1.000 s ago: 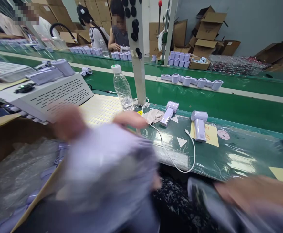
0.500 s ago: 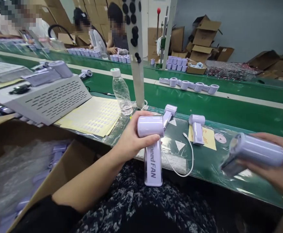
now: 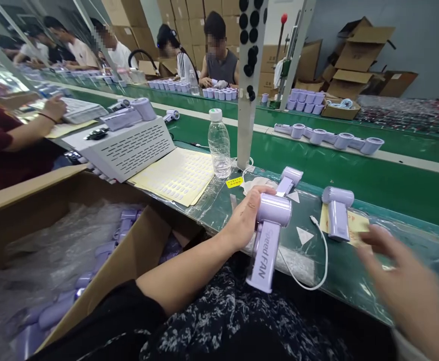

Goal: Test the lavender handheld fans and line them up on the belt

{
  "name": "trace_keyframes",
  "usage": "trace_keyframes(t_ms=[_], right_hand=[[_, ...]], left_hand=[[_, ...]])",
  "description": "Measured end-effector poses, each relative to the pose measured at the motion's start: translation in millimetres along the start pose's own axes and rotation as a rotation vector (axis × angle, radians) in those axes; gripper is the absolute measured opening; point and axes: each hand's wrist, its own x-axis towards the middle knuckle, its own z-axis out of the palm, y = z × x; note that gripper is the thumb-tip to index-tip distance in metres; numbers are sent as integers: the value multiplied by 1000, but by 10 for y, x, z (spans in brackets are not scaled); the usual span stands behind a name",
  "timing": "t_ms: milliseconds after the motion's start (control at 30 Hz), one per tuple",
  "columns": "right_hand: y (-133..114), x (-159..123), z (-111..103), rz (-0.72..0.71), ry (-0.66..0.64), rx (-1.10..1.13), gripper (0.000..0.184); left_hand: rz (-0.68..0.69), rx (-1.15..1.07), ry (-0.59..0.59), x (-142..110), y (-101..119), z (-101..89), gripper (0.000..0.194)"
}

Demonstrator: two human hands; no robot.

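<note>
My left hand point(image 3: 247, 215) is closed around the head of a lilac handheld fan point(image 3: 270, 245), whose handle hangs down with "Speed FAN" lettered along it. On the right, my right hand point(image 3: 403, 281) is blurred by motion; its fingers are apart and nothing shows in them. Just beyond its fingertips, a second lilac fan point(image 3: 339, 210) lies on a yellow paper note point(image 3: 358, 225). A third fan point(image 3: 290, 180) rests behind my left hand. Between the hands, a white charging cable point(image 3: 325, 255) curls over the bench edge.
A water bottle point(image 3: 219, 145) stands by a metal post point(image 3: 246, 115). Sticker sheets point(image 3: 178, 175) lie beside a slotted grey box point(image 3: 137, 150). At lower left, a carton point(image 3: 102, 271) holds fans and plastic wrap. Several fans line the conveyor point(image 3: 403, 175); people work beyond.
The fan that was in my right hand is no longer in it, and that hand has opened. My left hand still holds its fan, now tilted. The view has swung left.
</note>
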Motion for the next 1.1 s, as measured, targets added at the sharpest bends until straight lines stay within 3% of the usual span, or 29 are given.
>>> trace_keyframes(t_ms=[33,67,167,300,433,767,900,967,1067,1100], right_hand=[[-96,-129,257,53,-123,-19,52],[-191,-254,492,139,-340,89,63],[-414,-527,960,326,-778,572,60],[-498,-603,1036,328,-998,847,42],[-443,-596,971,257,-1068,828,66],[-348,-693,1024,215,-1014,949,56],[-328,-585,838,289,-962,815,63],[-244,-415,579,287,-746,527,64],[-8,-57,-47,170,-146,-126,59],[77,62,-292,103,109,-412,53]], left_hand=[[-23,-24,-16,8,-18,18,60],[-41,-48,-40,9,-29,34,61],[-17,-75,-71,-24,-25,52,59],[32,-87,-55,-75,1,12,51],[44,-70,-46,-72,3,-3,46],[57,108,-57,-50,26,65,51],[28,198,-209,16,11,43,60],[82,370,-267,22,42,-28,64],[150,768,-302,-48,110,-246,61],[148,879,-342,-79,120,-338,56]])
